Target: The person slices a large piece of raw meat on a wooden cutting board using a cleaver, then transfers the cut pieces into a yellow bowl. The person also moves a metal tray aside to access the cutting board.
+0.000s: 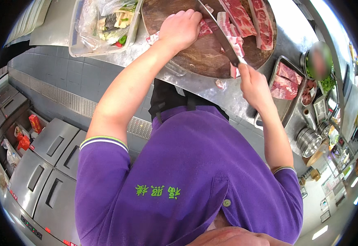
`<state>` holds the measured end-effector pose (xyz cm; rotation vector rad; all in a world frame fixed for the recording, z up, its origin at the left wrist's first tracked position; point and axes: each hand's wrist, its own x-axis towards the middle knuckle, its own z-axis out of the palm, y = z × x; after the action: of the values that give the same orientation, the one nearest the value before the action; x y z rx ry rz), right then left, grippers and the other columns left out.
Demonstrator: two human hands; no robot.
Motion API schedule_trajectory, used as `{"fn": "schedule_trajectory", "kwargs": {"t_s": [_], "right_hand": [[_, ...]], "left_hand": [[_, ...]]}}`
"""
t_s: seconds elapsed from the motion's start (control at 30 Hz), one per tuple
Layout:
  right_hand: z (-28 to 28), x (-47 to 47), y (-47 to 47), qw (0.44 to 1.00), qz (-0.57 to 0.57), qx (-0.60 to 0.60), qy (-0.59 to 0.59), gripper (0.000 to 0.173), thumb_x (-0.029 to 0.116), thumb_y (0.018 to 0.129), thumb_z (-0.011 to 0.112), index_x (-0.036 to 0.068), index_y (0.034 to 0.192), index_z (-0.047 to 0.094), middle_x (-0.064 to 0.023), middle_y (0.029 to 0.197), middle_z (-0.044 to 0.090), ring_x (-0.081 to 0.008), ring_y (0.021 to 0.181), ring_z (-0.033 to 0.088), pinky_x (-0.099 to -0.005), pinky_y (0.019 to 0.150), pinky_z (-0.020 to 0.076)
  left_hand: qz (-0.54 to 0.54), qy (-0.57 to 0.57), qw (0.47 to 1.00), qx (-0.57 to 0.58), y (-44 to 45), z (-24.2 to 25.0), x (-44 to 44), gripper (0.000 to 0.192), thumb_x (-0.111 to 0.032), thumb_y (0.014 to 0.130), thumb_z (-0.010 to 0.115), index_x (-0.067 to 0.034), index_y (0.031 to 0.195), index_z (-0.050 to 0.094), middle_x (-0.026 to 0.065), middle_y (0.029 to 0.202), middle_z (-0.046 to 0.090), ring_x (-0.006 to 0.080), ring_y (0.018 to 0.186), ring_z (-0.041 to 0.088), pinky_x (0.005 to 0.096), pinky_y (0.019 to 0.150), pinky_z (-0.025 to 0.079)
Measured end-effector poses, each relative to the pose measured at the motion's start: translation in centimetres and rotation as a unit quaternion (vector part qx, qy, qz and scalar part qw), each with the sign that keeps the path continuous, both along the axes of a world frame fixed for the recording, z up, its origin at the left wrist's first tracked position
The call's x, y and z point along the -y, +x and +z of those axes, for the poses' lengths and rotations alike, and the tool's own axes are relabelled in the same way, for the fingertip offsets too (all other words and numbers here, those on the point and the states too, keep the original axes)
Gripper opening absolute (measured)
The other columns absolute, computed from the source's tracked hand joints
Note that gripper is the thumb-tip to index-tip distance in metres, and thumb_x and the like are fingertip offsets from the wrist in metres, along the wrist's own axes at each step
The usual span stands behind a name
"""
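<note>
On the round wooden chopping board (191, 63), my left hand (182, 29) rests with curled fingers on a piece of raw red meat (205, 29) beside the blade. My right hand (254, 84) is closed around the handle of a large kitchen knife (223, 38), whose blade slants up and left across the board. Cut pieces of fatty meat (236, 43) lie along the blade's right side, partly under it. Two long strips of raw ribs (262, 26) lie farther right on the board. A small scrap of meat (219, 84) is on the steel counter just off the board's near edge.
Left of the board stands a clear plastic tub (73, 46) with bagged vegetables. To the right, a steel tray (285, 110) holds raw meat slabs, beside a small bowl of meat pieces (308, 92) and stacked steel containers (308, 142). The steel counter's edge (203, 96) runs before my body.
</note>
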<state>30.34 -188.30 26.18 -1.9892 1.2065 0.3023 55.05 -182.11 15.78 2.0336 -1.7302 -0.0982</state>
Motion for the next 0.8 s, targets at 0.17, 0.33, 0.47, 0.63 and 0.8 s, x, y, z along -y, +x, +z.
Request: {"fn": "schedule_trajectory", "kwargs": {"t_s": [0.17, 0.33, 0.47, 0.63, 0.8], "right_hand": [[-6.6, 2.9, 6.9, 0.986, 0.064, 0.116, -0.098, 0.056, 0.046, 0.109, 0.034, 0.001, 0.114, 0.068, -0.0303, 0.106, 0.069, -0.0486, 0.107, 0.064, -0.0512, 0.093, 0.0495], [-2.3, 2.5, 3.5, 0.997, 0.032, 0.057, -0.047, 0.056, 0.046, 0.108, 0.036, 0.002, 0.111, 0.070, -0.0308, 0.109, 0.068, -0.0492, 0.109, 0.063, -0.0515, 0.095, 0.0495], [0.2, 0.4, -0.4, 0.998, -0.031, 0.004, 0.045, 0.050, 0.044, 0.107, 0.042, 0.003, 0.110, 0.070, -0.0306, 0.105, 0.069, -0.0492, 0.109, 0.064, -0.0513, 0.091, 0.0501], [-6.0, 2.1, 6.7, 0.991, 0.055, 0.081, -0.091, 0.057, 0.046, 0.108, 0.036, -0.001, 0.111, 0.068, -0.0319, 0.106, 0.068, -0.0497, 0.108, 0.063, -0.0520, 0.092, 0.0491], [-4.5, 3.8, 6.4, 0.992, 0.048, 0.108, -0.054, 0.060, 0.049, 0.108, 0.034, 0.001, 0.113, 0.069, -0.0297, 0.107, 0.069, -0.0506, 0.109, 0.062, -0.0531, 0.094, 0.0490]], "left_hand": [[-0.004, -0.010, 0.999, 0.032, 0.0, -1.0, 0.4, 0.018, -0.022, 0.092, 0.062, -0.009, 0.104, 0.063, 0.0112, 0.096, 0.066, 0.0331, 0.092, 0.067, 0.0465, 0.080, 0.055], [0.013, -0.024, 0.999, 0.032, 0.4, -1.0, -0.4, 0.018, -0.020, 0.091, 0.062, -0.009, 0.104, 0.063, 0.0114, 0.096, 0.066, 0.0339, 0.094, 0.067, 0.0471, 0.081, 0.055], [0.018, -0.001, 1.000, 0.015, 0.4, -0.8, -0.3, 0.020, -0.026, 0.095, 0.060, -0.010, 0.104, 0.066, 0.0094, 0.098, 0.067, 0.0313, 0.096, 0.067, 0.0456, 0.082, 0.054], [0.009, 0.004, 1.000, 0.026, 0.0, -0.7, 0.1, 0.018, -0.025, 0.094, 0.060, -0.010, 0.101, 0.065, 0.0099, 0.097, 0.067, 0.0315, 0.096, 0.068, 0.0460, 0.081, 0.054], [0.012, -0.011, 0.999, 0.040, 0.6, -1.1, -0.4, 0.017, -0.022, 0.091, 0.062, -0.010, 0.102, 0.064, 0.0104, 0.096, 0.067, 0.0320, 0.095, 0.068, 0.0469, 0.081, 0.055]]}}
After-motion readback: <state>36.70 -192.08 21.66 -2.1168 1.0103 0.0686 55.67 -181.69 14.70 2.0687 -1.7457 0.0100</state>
